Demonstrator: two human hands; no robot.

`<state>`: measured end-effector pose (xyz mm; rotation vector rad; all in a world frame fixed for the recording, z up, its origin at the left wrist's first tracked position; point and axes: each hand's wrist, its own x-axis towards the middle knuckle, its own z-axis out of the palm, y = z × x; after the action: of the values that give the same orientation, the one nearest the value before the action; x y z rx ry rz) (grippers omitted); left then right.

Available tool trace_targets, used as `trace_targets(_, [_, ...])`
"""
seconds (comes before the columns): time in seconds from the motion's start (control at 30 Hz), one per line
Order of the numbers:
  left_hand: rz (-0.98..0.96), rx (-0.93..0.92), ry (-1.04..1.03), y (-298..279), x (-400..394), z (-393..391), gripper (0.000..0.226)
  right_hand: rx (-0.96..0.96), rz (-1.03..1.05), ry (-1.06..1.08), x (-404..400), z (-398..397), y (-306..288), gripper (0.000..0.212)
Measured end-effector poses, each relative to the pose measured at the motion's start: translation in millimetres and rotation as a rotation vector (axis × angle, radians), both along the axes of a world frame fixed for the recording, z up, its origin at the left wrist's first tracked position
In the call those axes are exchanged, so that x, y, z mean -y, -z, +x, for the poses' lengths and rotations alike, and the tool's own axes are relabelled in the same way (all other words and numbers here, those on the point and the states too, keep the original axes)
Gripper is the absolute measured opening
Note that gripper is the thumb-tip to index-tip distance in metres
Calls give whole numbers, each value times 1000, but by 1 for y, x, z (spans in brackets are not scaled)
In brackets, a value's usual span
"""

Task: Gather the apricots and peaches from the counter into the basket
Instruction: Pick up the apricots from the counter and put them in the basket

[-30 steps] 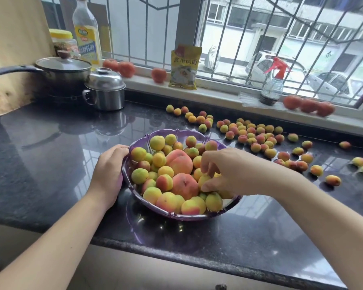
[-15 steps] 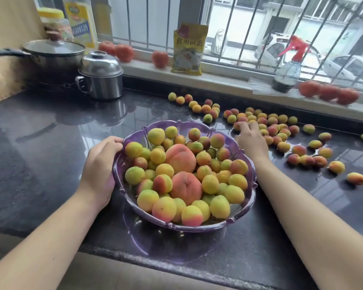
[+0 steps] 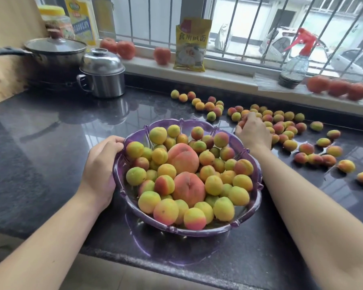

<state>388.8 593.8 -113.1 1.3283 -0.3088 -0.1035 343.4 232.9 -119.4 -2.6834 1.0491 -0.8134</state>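
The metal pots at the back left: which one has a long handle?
The wide dark pot with the glass lid, by the wall. Its long handle sticks out left; the smaller shiny pot beside it has only a short loop.

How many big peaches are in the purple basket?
2: one peach at the basket's middle, the other peach just in front of it. Apricots may hide more underneath.

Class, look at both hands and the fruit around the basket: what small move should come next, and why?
Probably the right hand closes on the apricots it is lying on and carries them to the purple basket. It rests on the nearest cluster on the counter, many fruit remain loose there, and the left hand grips the basket's rim, steadying it.
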Motion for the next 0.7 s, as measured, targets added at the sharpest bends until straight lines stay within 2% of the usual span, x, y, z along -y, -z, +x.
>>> trace_targets(0.07, [11, -3, 1, 0, -1, 1, 31, 86, 63, -53, -2, -2, -1, 17])
trace_targets(0.2, [17, -13, 3, 1, -1, 1, 24, 281, 342, -182, -8, -23, -8, 38])
trace_targets(0.3, [23, -21, 1, 1, -1, 1, 23, 349, 559, -283, -20, -46, -19, 34])
trace_targets(0.47, [13, -23, -4, 4, -1, 3, 23, 375, 658, -498, -59, -95, -77, 28])
trace_targets(0.53, [6, -21, -17, 5, -1, 3, 23, 246, 649, -629, -81, -113, -102, 27])
trace_targets(0.63, [20, -23, -12, 8, -3, 7, 26, -180, 341, -683, -105, -118, -114, 24])
trace_targets(0.7, [33, -19, -7, 8, -4, 8, 26, -346, 180, -663, -115, -115, -113, 24])
